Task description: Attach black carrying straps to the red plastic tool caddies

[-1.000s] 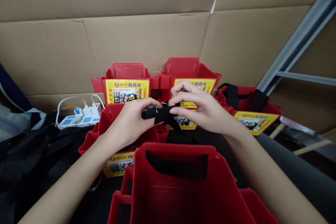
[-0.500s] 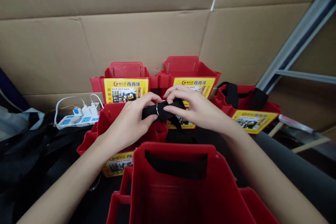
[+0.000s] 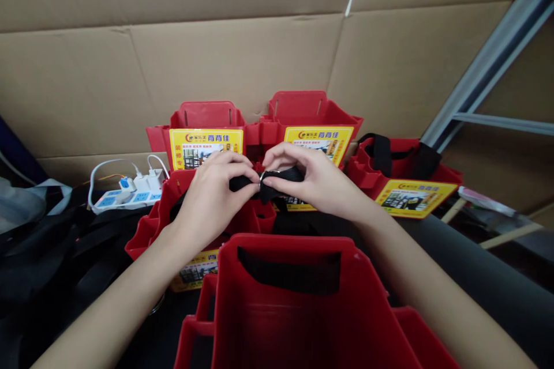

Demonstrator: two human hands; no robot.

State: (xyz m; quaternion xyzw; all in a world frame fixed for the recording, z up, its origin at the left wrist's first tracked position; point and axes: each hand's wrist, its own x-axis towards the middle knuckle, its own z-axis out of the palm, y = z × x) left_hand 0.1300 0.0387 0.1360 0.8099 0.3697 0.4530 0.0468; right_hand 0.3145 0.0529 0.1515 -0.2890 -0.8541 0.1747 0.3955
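The dark worktop (image 3: 322, 228), crowded with red bins (image 3: 298, 328), is backed by cardboard (image 3: 242, 69). Above it, a black strap (image 3: 270, 192) and metal ring (image 3: 261, 177) are pinched by the left hand (image 3: 216, 184) and right hand (image 3: 322, 181), fingertips now brought closer together.

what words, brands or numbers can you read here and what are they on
"家乐美": back-left label, back-right label
"背背佳": both of those, and the right label
"装修专": down the back-left label's left edge
"背": near-left label, the rest cut off by the front bin
Too small or blurred: the labels' fine print, and the middle label
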